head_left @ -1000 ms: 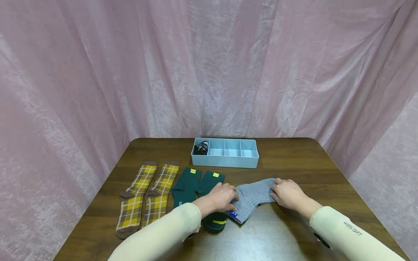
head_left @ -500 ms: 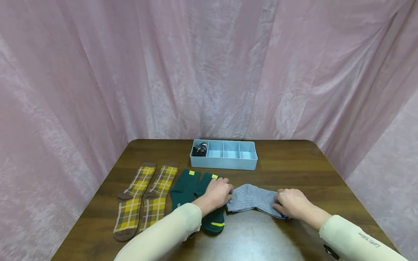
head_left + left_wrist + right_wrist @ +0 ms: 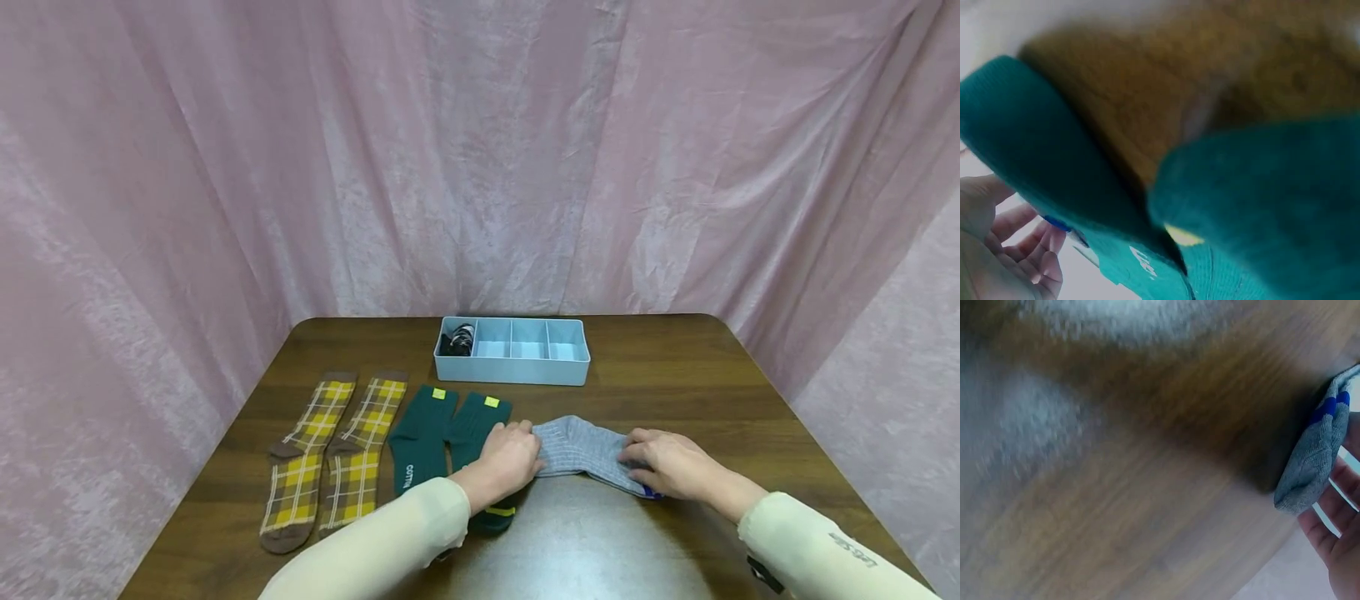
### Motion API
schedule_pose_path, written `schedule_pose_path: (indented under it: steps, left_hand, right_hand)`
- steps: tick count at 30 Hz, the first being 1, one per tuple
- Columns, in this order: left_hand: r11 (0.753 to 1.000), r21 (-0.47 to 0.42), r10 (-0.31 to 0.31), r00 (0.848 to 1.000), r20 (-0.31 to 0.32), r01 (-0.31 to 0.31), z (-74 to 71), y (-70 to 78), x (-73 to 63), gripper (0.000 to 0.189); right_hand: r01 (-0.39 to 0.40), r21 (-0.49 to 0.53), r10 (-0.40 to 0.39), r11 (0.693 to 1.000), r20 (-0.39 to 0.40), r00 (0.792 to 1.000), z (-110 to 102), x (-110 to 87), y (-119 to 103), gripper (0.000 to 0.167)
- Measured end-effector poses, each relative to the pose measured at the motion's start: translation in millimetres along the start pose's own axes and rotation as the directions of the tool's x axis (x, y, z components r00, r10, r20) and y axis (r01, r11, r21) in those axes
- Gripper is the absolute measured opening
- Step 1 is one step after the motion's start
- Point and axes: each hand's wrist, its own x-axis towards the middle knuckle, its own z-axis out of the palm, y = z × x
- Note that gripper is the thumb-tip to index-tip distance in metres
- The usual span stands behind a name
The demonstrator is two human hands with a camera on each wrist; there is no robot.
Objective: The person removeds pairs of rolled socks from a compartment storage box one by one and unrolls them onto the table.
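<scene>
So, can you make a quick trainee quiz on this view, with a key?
1. Fill in: the ... socks lie between the plaid socks and the grey socks.
2. How many compartments does the blue box have?
3. True or false: the right hand is on the plaid socks.

Key: 1. green socks; 2. four; 3. false, it touches the grey socks.

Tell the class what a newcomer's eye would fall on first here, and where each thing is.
Probably the yellow checked socks, side by side at the left of the table. Next might come the grey socks, lying between the left hand and the right hand. The blue box stands near the far edge, a black bundle in its leftmost compartment.
</scene>
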Motion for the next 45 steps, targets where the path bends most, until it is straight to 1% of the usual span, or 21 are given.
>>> schedule_pose_path:
  steps: [3,7,11,16,22,25,28,31,34,37,39,41,45]
  left_hand:
    - [1.000,0.018,0.004,1.000,0.009,-0.004,1.3,-1.9,5.0,0.026]
    - [1.000,0.016,0.002,1.000,0.026,-0.002,2.7,-5.2,10.7,0.028]
    - [1.000,0.015,0.003,0.999,0.044,-0.003,4.8,-10.2,16.6,0.031]
    - [1.000,0.023,0.002,0.998,0.058,-0.003,7.1,-18.8,26.4,0.031]
    - [1.000,0.001,0.024,0.998,0.060,-0.024,8.9,-27.6,35.7,0.030]
    - [0.999,0.013,0.035,0.998,0.061,-0.036,9.5,-30.2,39.9,0.030]
    - [1.000,0.015,0.018,0.997,0.070,-0.019,8.7,-32.4,44.0,0.034]
    - [0.999,0.027,-0.034,0.997,0.065,0.032,8.3,-34.5,46.9,0.040]
    - [0.996,0.056,-0.078,0.997,0.030,0.076,9.1,-36.3,48.0,0.046]
    - [0.993,0.088,-0.077,0.997,0.008,0.076,9.3,-36.5,47.5,0.041]
    - [0.995,0.070,-0.072,0.997,0.016,0.070,8.4,-36.7,46.5,0.035]
    - [0.997,0.023,-0.073,0.996,0.045,0.072,7.2,-36.9,45.1,0.032]
    - [0.993,-0.062,-0.092,0.990,0.107,0.099,3.8,-36.7,41.0,0.040]
  right_hand:
    - [-0.039,-0.010,0.039,0.999,0.008,0.999,0.8,-2.4,-3.2,0.024]
    - [-0.058,-0.007,0.058,0.998,0.007,0.998,2.1,-5.0,-10.3,0.026]
    - [-0.044,0.015,0.044,0.999,-0.008,0.999,4.7,-5.5,-20.1,0.027]
    - [-0.029,0.044,0.029,0.999,-0.008,1.000,8.0,-2.4,-33.2,0.030]
    - [0.010,0.059,-0.010,0.998,-0.005,1.000,10.9,3.3,-52.4,0.035]
    - [0.023,0.069,-0.023,0.997,-0.002,1.000,12.9,7.5,-63.1,0.038]
    - [0.036,0.073,-0.036,0.997,-0.003,0.999,14.3,12.8,-73.6,0.038]
    - [0.034,0.044,-0.034,0.998,-0.003,0.999,15.8,18.6,-84.4,0.036]
    - [-0.006,-0.007,0.006,1.000,-0.020,1.000,18.4,23.5,-96.1,0.032]
    - [-0.049,-0.033,0.048,0.998,-0.033,0.998,20.6,29.0,-106.6,0.030]
    - [-0.056,-0.015,0.056,0.998,-0.017,0.998,19.9,33.5,-111.2,0.030]
    - [-0.048,0.034,0.048,0.998,0.017,0.999,17.3,38.1,-113.2,0.031]
    - [-0.031,0.138,0.020,0.990,0.080,0.997,9.4,43.7,-111.3,0.032]
